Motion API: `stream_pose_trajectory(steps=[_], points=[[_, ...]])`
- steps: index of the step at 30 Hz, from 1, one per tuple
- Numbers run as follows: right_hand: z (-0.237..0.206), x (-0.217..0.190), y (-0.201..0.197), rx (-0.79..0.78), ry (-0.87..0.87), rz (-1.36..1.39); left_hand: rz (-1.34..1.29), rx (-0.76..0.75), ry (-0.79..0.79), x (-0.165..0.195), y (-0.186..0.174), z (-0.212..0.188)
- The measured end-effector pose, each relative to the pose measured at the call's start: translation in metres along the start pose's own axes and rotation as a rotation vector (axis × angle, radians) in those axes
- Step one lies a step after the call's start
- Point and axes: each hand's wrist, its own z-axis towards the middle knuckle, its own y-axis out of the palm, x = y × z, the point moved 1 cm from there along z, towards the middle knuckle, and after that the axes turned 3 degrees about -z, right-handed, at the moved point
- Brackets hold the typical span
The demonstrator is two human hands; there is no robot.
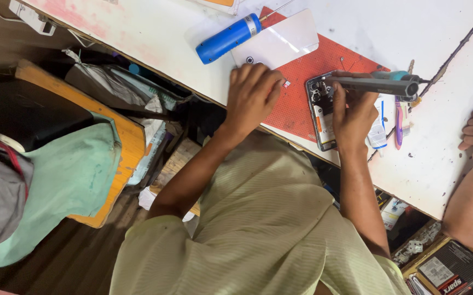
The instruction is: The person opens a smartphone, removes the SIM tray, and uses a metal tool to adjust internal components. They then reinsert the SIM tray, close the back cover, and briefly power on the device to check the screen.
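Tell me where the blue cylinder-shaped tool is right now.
In the head view, the blue cylinder-shaped tool lies on the white table, at the far left corner of the red mat, beyond the left hand.
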Motion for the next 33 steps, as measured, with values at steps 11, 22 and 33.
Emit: stream_pose_trajectory(steps=[11,22,33], points=[[0.004,-0.009,0.0,0.0,-0.005,0.073,0.173,-0.219,0.078,0.012,0.045,0.03],[0.004,-0.011,0.0,-0.032,-0.016,0.066,0.144,-0.223,0.031,0.016,0.052,0.036],[-0.012,-0.009,-0.032,0.258,0.207,0.707,-0.933,-0.258,-0.417,0.019,0.043,-0.003]])
